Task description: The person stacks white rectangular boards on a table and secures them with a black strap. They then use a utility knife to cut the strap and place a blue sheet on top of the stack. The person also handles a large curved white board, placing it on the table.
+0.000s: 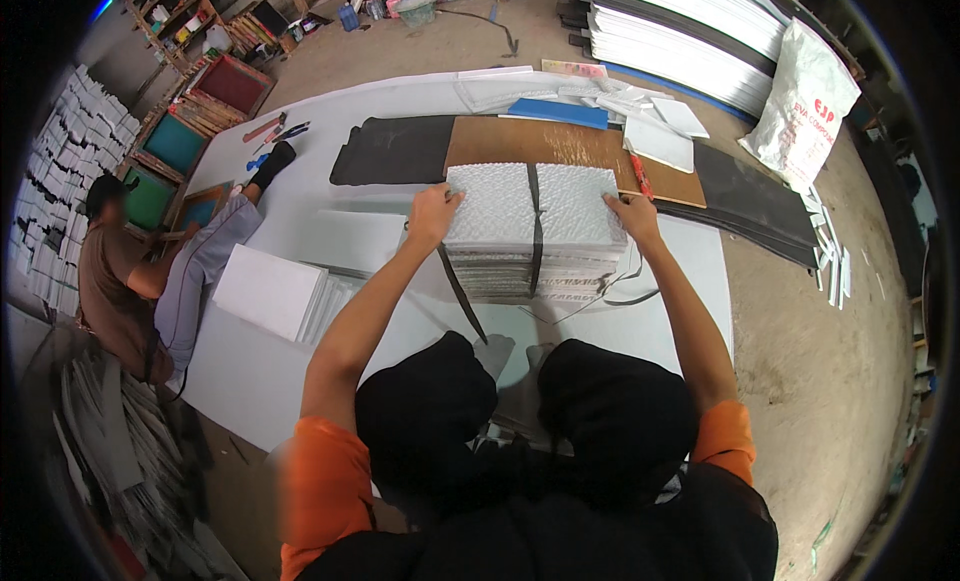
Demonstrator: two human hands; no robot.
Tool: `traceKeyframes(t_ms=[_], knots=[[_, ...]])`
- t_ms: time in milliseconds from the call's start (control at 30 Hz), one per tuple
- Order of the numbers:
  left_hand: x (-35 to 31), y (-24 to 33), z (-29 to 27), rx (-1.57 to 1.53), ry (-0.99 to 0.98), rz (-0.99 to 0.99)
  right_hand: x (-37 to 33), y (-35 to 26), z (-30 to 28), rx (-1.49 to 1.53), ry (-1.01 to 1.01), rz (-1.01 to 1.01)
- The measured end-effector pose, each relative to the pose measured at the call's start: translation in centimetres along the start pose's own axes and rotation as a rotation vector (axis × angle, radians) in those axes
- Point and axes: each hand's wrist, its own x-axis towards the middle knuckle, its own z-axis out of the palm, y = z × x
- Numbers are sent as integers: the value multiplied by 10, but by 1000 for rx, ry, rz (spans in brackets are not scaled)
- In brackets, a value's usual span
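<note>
In front of my knees stands a stack of white foam sheets (500,206) with a rough, pebbled top. A dark strap (537,221) runs over its middle and down the near side, and a loose strap end (463,296) trails from its left side toward my feet. My left hand (435,214) is closed on the stack's left edge, thumb near the top. At the right edge my right hand (636,217) grips the same stack, fingers curled against its side. Just beyond that hand lies a red-handled cutting tool (641,177).
Behind the stack lie a brown board (550,146), black sheets (390,149), a blue piece (558,112) and white offcuts (660,141). More white sheets (268,289) sit left on the white table (215,381). A co-worker (120,271) sits far left. A white sack (805,106) stands right.
</note>
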Motion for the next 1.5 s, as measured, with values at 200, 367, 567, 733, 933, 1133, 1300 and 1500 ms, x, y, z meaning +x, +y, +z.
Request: traceKeyframes(t_ms=[200, 367, 567, 733, 933, 1133, 1300, 1500], knots=[[4, 8, 22, 257, -204, -14, 8, 40, 15, -208, -55, 37], [23, 15, 31, 161, -400, -226, 19, 26, 10, -111, -309, 219], [48, 50, 39, 68, -351, -111, 61, 32, -8, -615, -368, -224], [32, 87, 52, 155, -340, -136, 77, -10, -18, -965, -593, -949], [-1, 85, 63, 136, -230, -34, 32, -44, 21, -367, -509, -605], [-18, 127, 65, 147, -283, -133, 11, -14, 30, -144, -335, -344], [-11, 112, 81, 140, -204, -199, 9, -27, 44, -153, -279, -161], [2, 81, 94, -55, -187, -201, 10, -35, 46, -57, -258, -76]])
